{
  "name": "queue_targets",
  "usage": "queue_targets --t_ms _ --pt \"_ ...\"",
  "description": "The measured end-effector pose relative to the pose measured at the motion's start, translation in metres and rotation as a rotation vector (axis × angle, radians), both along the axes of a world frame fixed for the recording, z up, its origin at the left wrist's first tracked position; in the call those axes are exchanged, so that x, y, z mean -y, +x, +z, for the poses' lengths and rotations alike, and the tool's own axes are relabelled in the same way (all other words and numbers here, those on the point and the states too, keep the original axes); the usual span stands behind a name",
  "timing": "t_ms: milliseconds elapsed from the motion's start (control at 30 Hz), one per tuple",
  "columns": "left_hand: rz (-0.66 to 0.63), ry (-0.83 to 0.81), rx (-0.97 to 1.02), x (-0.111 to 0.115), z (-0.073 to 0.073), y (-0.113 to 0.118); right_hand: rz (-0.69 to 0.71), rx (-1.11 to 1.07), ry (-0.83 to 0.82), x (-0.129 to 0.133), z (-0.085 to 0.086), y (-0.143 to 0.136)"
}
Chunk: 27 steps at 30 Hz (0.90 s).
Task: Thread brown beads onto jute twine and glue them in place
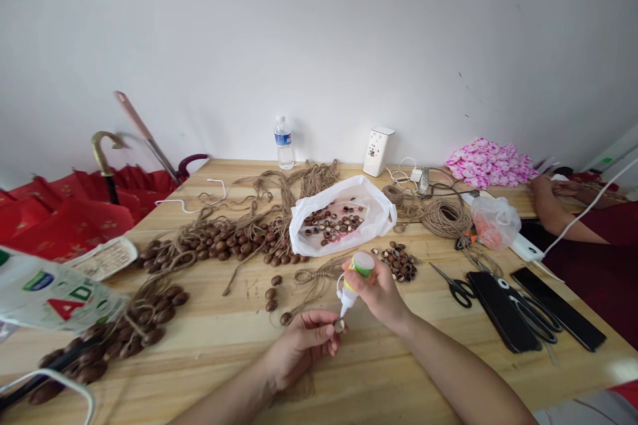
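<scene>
My left hand (pixel 305 344) pinches a small half nutshell (pixel 339 326), its pale inside facing up. My right hand (pixel 379 292) is wrapped round a small white glue bottle (pixel 349 289), held tilted with its nozzle pointing down at the shell. Whether the tip touches the shell is too small to tell. Beyond my hands, a white plastic bag (pixel 343 247) lies open with shell pieces inside. To its right is a pile of shell halves (pixel 399 261). Brown nuts on twine (pixel 224 239) are heaped left of the bag, and several loose nuts (pixel 270 293) lie nearer.
Scissors (pixel 461 289), a black phone (pixel 503 312), larger scissors (pixel 531 312) and a twine coil (pixel 445 218) are at right. A water bottle (pixel 284 146) and white box (pixel 379 151) stand at the back. Another person's arm (pixel 558 212) rests far right. Red umbrellas (pixel 64 209) are at left.
</scene>
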<state>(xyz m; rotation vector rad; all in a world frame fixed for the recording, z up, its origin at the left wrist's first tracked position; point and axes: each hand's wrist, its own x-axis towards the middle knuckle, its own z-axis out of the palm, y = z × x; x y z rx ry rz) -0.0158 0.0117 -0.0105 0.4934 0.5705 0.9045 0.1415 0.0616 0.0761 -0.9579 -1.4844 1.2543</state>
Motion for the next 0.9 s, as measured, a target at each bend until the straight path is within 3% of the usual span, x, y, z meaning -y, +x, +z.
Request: queue_targets --t_ms 367,900 --pt "0.001 0.002 0.058 -0.0009 0.0030 0.0008 -0.001 0.005 0.056 0.0033 0.0017 -0.0011" --pt "0.029 -0.017 0.076 -0.0002 0.0026 0.0007 0.009 0.017 0.011 0.0020 0.0080 -0.0009"
